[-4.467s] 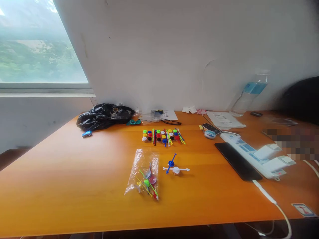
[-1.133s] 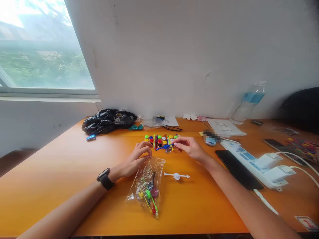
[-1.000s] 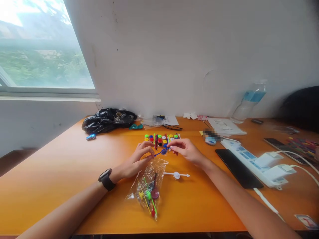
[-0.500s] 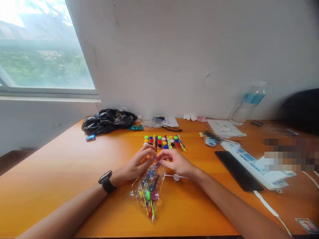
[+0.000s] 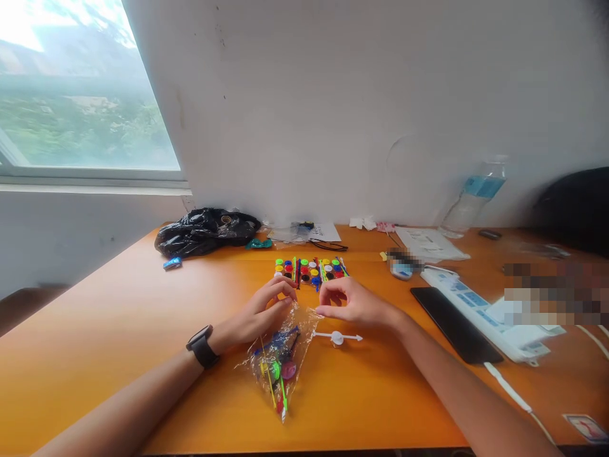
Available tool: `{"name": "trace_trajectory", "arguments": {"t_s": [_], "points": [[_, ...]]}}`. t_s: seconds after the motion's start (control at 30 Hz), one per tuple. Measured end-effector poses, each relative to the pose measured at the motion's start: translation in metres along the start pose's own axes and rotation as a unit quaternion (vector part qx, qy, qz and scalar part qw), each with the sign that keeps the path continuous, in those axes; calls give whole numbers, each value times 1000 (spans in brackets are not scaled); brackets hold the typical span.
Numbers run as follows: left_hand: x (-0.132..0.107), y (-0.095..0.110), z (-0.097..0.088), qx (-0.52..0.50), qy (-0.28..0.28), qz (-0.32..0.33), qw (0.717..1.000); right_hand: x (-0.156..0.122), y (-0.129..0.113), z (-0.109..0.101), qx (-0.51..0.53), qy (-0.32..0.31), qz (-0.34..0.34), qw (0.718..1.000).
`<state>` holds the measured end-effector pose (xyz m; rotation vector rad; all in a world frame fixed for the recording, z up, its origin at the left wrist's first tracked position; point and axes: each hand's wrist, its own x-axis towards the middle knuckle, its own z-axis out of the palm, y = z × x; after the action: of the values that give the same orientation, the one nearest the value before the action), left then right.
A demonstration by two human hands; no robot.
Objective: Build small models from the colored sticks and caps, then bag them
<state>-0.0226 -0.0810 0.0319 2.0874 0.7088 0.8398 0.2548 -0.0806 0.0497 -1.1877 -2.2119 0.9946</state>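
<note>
A clear plastic bag [image 5: 280, 355] with several coloured spinner pieces inside lies on the orange table [image 5: 118, 330]. My left hand [image 5: 259, 311], watch on its wrist, pinches the bag's open top on the left. My right hand [image 5: 352, 303] pinches the bag's mouth on the right. A blue spinner [image 5: 281, 337] now sits inside the bag near its top. A white spinner on a stick [image 5: 337, 336] lies on the table just below my right hand. Behind my hands sits a row of coloured discs and sticks [image 5: 310, 270].
A black plastic bag [image 5: 207, 230] lies at the back left by the wall. To the right are a black phone [image 5: 455, 322], a white power strip [image 5: 495, 311] with chargers, papers [image 5: 428, 242] and a water bottle [image 5: 472, 195].
Both hands came into view. My right hand picked up the blue spinner, carried it to the bag and dropped it in. The bag's mouth is now held open by both hands.
</note>
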Motion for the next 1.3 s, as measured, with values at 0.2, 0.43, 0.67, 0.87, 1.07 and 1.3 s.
{"name": "trace_trajectory", "arguments": {"t_s": [0.2,0.43,0.67,0.87,1.07,1.3], "points": [[-3,-1,-2,35,-21,-11,999,-7,19,-13,66,-217,80,971],[-5,2,-3,86,-62,-14,994,-10,26,-27,78,-234,113,963],[-1,-6,1,97,-47,3,994,-2,20,-33,225,-22,33,974],[-1,-15,3,26,-34,-42,998,13,15,0,324,126,48,937],[0,-16,6,-62,-39,-50,996,20,3,30,342,220,71,911],[-2,-11,8,-99,-16,-78,992,19,-3,51,329,193,100,919]]}}
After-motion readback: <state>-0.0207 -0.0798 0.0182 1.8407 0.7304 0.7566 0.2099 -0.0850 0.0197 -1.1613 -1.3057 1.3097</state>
